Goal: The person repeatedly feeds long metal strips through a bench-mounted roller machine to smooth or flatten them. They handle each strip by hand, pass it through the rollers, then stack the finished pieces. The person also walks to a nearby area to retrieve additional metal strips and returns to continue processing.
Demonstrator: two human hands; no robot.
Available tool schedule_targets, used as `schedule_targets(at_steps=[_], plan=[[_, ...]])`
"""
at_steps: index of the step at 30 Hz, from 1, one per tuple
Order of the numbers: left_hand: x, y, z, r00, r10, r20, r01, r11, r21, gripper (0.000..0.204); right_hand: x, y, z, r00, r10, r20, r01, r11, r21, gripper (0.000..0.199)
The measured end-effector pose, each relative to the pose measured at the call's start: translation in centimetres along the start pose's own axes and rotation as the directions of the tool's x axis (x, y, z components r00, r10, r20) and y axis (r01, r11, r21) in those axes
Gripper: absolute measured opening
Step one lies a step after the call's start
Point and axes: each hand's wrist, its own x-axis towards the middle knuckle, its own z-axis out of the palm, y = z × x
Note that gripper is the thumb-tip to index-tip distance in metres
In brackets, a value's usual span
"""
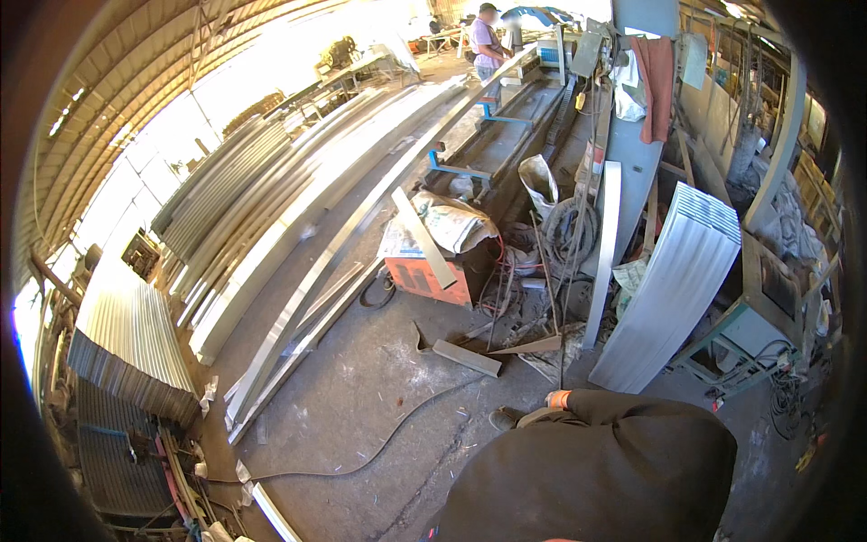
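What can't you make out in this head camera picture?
In the head view:
Left hand: out of sight, behind dark clothing or past the lower edge.
Anything gripped past the orange cuff: too small.
What the far worker handles: too small.
Top of the orange box: mostly covered by the sack.
Lower-left pale strip: cut off by the lower edge.

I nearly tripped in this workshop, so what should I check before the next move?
1. Floor free of cables: not ok; a dark cable snakes across it.
2. No loose offcuts underfoot: not ok; a short metal piece lies ahead.
3. Pale panel stack secured: cannot tell; no fastening is clear.
4. Hands' grip: cannot tell; neither hand shows clearly.
5. Other person well away: ok, at the far end.
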Motion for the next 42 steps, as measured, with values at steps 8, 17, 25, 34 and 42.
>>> schedule_targets(at_steps=[8, 17, 25, 34, 42], plan=[[0.0, 0.2, -0.4, 1.000, -0.016, 0.006, 0.016, 1.000, 0.014, 0.030, -0.5, 0.3, 0.3, 0.997, -0.029, -0.074, 0.028, 0.999, -0.019, 0.055], [1.1, 0.9, -0.7, 1.000, -0.014, 0.006, 0.014, 1.000, 0.020, 0.031, 0.2, 0.8, 0.2, 0.997, -0.064, -0.051, 0.064, 0.998, -0.006, 0.050], [1.7, 1.6, -0.6, 1.000, -0.009, 0.012, 0.009, 1.000, 0.022, 0.031, -1.0, 0.3, -1.1, 0.993, 0.053, 0.103, -0.049, 0.998, -0.042, 0.080], [1.9, 1.7, -0.8, 1.000, -0.009, 0.009, 0.009, 1.000, 0.025, 0.032, -0.5, 0.8, -0.7, 1.000, -0.004, 0.014, 0.004, 1.000, 0.023, 0.068], [1.6, 2.3, -1.0, 1.000, -0.012, 0.006, 0.012, 1.000, 0.021, 0.032, -1.2, 0.4, -1.6, 0.995, 0.018, 0.094, -0.014, 0.999, -0.041, 0.064]])
